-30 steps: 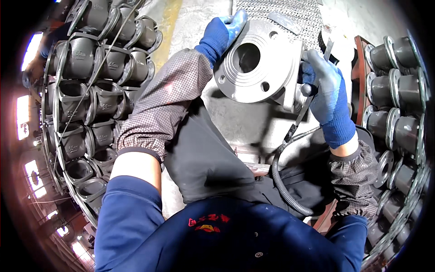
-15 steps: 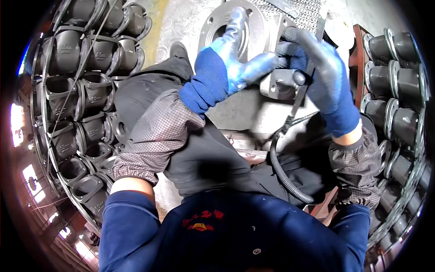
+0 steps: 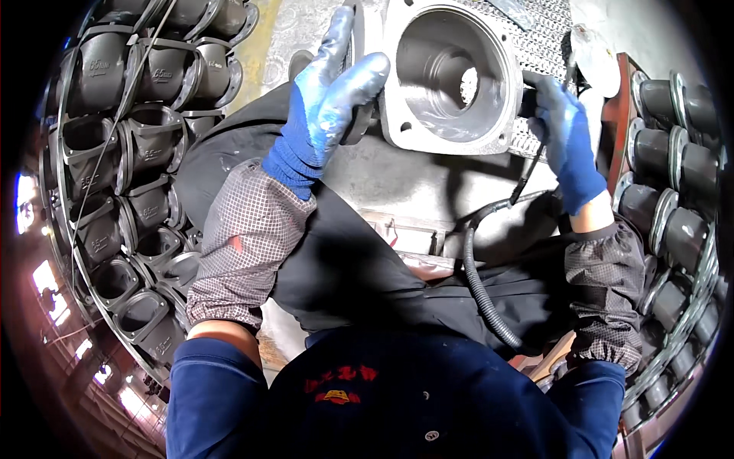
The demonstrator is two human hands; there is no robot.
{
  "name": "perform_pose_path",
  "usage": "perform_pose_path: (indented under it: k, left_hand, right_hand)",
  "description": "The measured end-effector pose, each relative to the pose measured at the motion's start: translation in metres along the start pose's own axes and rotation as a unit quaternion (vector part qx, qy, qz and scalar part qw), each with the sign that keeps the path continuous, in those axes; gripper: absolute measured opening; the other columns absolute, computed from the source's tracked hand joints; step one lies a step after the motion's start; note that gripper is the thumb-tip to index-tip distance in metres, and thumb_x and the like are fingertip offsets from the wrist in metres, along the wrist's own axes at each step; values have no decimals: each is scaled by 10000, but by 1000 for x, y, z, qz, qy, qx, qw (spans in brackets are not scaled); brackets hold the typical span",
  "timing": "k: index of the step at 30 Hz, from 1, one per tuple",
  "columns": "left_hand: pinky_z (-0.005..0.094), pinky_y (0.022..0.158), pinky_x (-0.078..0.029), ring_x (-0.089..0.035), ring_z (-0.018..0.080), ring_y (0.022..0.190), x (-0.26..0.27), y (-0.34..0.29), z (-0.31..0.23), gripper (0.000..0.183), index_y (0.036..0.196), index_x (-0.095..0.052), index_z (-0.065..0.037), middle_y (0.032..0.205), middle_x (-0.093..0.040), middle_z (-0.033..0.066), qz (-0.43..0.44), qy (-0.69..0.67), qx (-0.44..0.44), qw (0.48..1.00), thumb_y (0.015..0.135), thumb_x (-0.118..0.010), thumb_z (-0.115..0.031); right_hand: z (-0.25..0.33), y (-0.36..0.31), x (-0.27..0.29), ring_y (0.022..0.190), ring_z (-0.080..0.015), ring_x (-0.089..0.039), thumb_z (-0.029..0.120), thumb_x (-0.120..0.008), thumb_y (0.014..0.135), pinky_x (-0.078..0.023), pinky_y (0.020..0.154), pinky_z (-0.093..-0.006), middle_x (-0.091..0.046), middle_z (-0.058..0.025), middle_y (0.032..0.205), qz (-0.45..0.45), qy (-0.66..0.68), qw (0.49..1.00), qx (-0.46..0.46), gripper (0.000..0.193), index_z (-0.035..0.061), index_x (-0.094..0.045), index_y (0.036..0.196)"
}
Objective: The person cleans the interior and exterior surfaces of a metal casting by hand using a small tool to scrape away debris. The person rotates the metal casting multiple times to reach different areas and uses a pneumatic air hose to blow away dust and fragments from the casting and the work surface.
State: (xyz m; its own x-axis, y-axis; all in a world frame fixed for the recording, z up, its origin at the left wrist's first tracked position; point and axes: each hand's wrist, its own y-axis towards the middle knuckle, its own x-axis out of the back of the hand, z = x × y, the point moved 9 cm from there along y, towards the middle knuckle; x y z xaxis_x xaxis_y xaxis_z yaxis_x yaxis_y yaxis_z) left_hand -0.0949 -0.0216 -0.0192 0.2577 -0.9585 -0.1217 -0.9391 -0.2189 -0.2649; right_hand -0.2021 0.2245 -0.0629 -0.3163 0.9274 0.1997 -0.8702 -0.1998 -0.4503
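Note:
A grey cast valve body [image 3: 391, 115] stands on the work surface before me, its square flange with corner holes facing up and its round bore open. At its left side, a round flange [image 3: 358, 126] shows edge-on. My left hand [image 3: 325, 99], in a blue coated glove, lies against that flange with thumb and fingers stretched apart. My right hand [image 3: 562, 122], gloved alike, is beside the casting's right edge with bent fingers around something dark. What that is I cannot make out. A thin black cable [image 3: 527, 180] runs up to just beneath this hand.
Stacked dark flanged castings [image 3: 157, 141] fill the left side behind a wire frame; more flanged pipe pieces [image 3: 650, 145] are piled on the right by a red-brown metal edge [image 3: 621, 99]. A ribbed hose [image 3: 482, 287] bends across my lap. Metal mesh [image 3: 547, 46] lies beyond the casting.
The valve body has turned: its round flange faced up before and now stands at the left, with the square opening upward. My left hand moved left, my right hand slightly right and down.

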Motion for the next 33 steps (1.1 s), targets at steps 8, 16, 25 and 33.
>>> perform_pose_path:
  k: [8,16,25,33]
  left_hand:
    - [321,843,-502,-610,201,935,81,-6,50,523,1315,-381,-2,1111,-579,139,-131,-64,-13,989,944,-412,-370]
    - [318,904,-471,-567,200,1032,103,-12,85,431,1257,-471,-70,1194,-554,85,-244,-225,73,941,943,-418,-359]
    - [318,862,-496,-580,211,989,92,-3,68,424,1265,-455,-68,1152,-568,93,-244,-266,53,931,966,-350,-350]
    - [265,836,-484,-568,129,968,64,-2,9,365,1230,-492,-2,1124,-570,86,-152,-71,-99,981,980,-379,-243]
  right_hand:
    - [-3,8,-81,875,-87,-520,237,-443,953,-423,787,-217,-583,-46,1005,82,148,983,77,334,-3,-532,1167]
    - [-17,20,-112,940,-114,-527,179,-474,937,-409,858,-232,-589,-65,1011,125,200,966,109,319,3,-525,1199]
    - [1,26,-108,1083,-174,-516,168,-414,961,-376,940,-271,-577,-125,1146,94,89,966,225,325,-19,-516,1207]
    - [-15,26,-82,779,-109,-557,299,-363,965,-472,689,-260,-620,-56,925,57,86,995,1,401,-19,-569,1096]
